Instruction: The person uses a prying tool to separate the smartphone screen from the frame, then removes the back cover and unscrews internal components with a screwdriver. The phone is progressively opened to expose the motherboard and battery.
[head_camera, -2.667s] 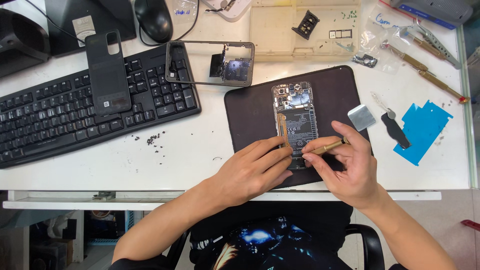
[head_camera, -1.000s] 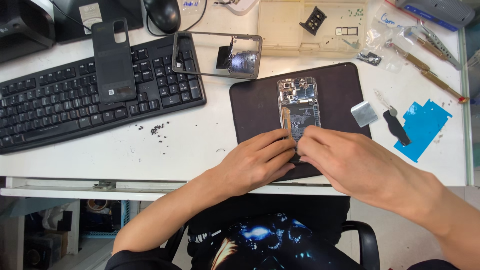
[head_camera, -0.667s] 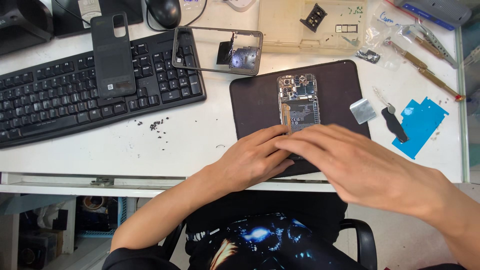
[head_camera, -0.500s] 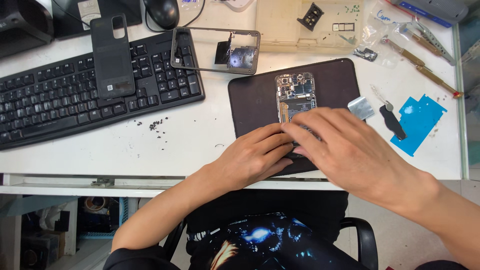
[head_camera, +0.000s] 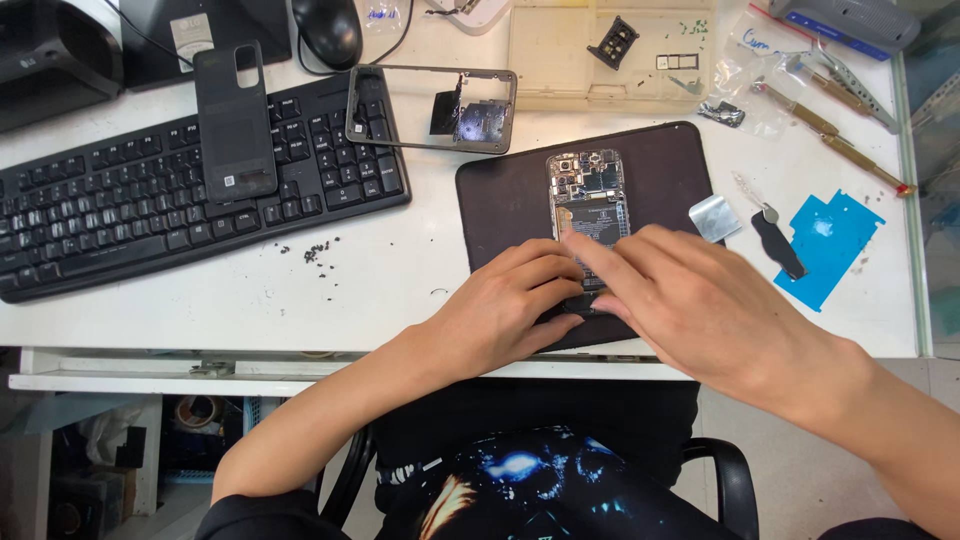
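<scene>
An opened phone (head_camera: 587, 195) with its circuit board and battery bare lies on a dark mat (head_camera: 500, 200). My left hand (head_camera: 505, 310) rests on the mat's near left part, fingertips against the phone's lower left edge. Lying flat over the phone's lower half, my right hand (head_camera: 690, 295) has its fingers stretched out, their tips pressing on the battery area. The phone's lower end is hidden under both hands. No tool shows in either hand.
A black keyboard (head_camera: 120, 210) carries a dark phone back cover (head_camera: 235, 120). A phone frame (head_camera: 430, 108) lies behind the mat. Small screws (head_camera: 315, 252) dot the white table. A metal pick (head_camera: 716, 217), black spudger (head_camera: 778, 243), blue sheet (head_camera: 828, 245), screwdrivers (head_camera: 830, 135) and parts tray (head_camera: 610, 50) sit right.
My right hand held a thin tool at the phone's lower edge earlier. Now it lies flat and spread over the phone's lower half with no tool showing. The left hand stayed put.
</scene>
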